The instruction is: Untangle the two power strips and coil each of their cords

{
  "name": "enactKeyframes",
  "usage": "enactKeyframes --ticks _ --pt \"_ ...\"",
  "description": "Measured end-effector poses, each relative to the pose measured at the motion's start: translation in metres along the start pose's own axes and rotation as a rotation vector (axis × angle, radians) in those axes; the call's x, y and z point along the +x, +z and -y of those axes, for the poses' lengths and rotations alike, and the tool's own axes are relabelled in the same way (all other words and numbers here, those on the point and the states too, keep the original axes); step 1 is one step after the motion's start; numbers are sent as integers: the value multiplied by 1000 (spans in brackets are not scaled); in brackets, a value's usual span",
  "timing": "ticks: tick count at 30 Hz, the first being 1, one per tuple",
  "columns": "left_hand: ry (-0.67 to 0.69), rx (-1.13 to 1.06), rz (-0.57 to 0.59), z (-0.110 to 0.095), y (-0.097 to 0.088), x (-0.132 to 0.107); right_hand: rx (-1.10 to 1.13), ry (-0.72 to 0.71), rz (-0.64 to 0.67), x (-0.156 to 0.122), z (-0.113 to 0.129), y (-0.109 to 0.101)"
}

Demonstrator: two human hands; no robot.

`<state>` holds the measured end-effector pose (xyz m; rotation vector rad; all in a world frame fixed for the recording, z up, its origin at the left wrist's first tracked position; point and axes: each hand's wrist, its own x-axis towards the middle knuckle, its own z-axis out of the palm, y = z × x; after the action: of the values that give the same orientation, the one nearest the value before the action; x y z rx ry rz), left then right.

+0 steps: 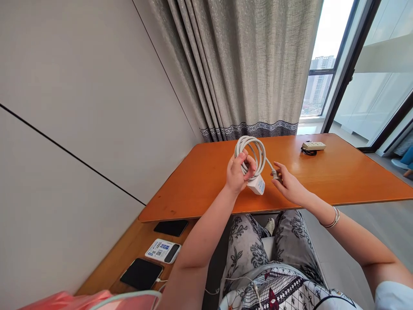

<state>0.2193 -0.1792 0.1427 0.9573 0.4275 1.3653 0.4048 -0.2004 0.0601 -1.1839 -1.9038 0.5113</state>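
Note:
My left hand (238, 171) is closed around a coiled white cable (260, 148), thumb and fingers pinching the loops, above the near edge of the table. Below the coil, close to my left fingers, hangs a white block with a blue label (257, 185); its far faces are hidden. From the coil a length of cable runs right to a light grey plug (275, 173). My right hand (288, 185) has its thumb and fingers around this plug, with the other fingers partly extended. The plug's tip is hidden in that hand.
On the orange-brown table (200, 181), a cream power strip (314, 146) with a black cord lies at the far right. Lower left, a wooden ledge (106, 262) bears a black tablet-like device (142, 274), a white labelled device (162, 250) and another dark flat device (171, 227).

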Motion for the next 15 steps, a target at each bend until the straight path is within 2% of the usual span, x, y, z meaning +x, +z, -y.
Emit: enactKeyframes --ticks 3,6,9,12,15 --pt "55 49 14 9 -3 2 162 47 7 -3 11 5" --pt "101 81 87 15 -4 0 410 50 126 -5 23 7" --pt "34 91 151 13 -2 -7 566 63 137 -5 27 9" --pt "-71 30 158 5 1 -12 491 53 61 -5 26 9" --pt "-120 -119 144 -3 1 -10 314 -40 -34 -5 28 8"
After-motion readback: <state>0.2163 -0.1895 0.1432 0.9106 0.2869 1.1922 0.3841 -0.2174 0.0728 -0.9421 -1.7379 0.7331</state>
